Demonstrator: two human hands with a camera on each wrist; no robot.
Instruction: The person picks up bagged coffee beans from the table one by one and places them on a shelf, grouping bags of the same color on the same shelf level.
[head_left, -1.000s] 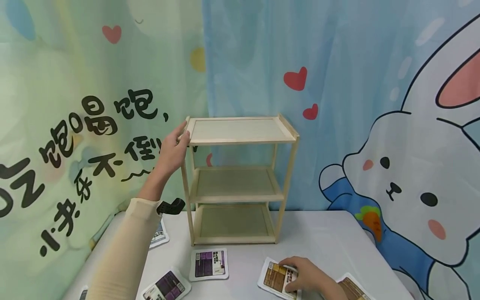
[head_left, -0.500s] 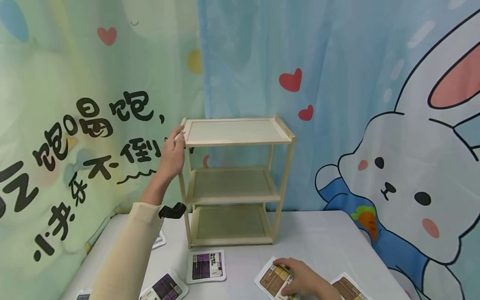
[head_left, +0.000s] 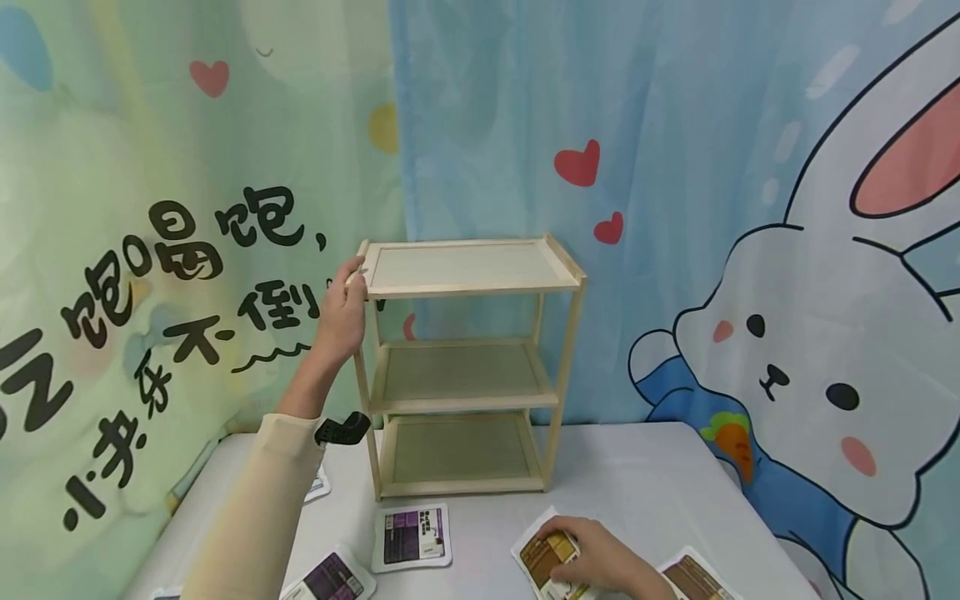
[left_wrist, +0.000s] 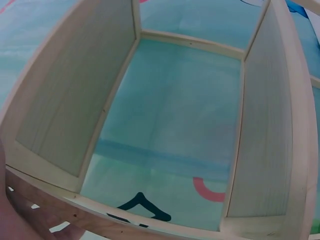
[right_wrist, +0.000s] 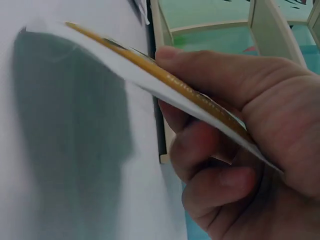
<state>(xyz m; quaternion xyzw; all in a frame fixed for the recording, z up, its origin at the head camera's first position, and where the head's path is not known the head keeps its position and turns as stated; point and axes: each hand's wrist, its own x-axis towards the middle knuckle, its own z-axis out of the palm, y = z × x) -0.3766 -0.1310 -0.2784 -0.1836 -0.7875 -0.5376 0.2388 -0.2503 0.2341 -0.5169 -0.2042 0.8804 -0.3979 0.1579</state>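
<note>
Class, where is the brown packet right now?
In the head view, the brown packet is front right on the table, pinched in the right hand, before the wooden shelf.

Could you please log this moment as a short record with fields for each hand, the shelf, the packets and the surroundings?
left hand: left hand grips the top left corner of the wooden shelf
right hand: right hand pinches a brown packet, one edge lifted off the table
shelf: three tiers, upright on the table, nothing visible on any tier
other packets: purple packet in front of the shelf; second purple packet at the near left; second brown packet by the right hand
backdrop: cartoon rabbit curtain
</note>
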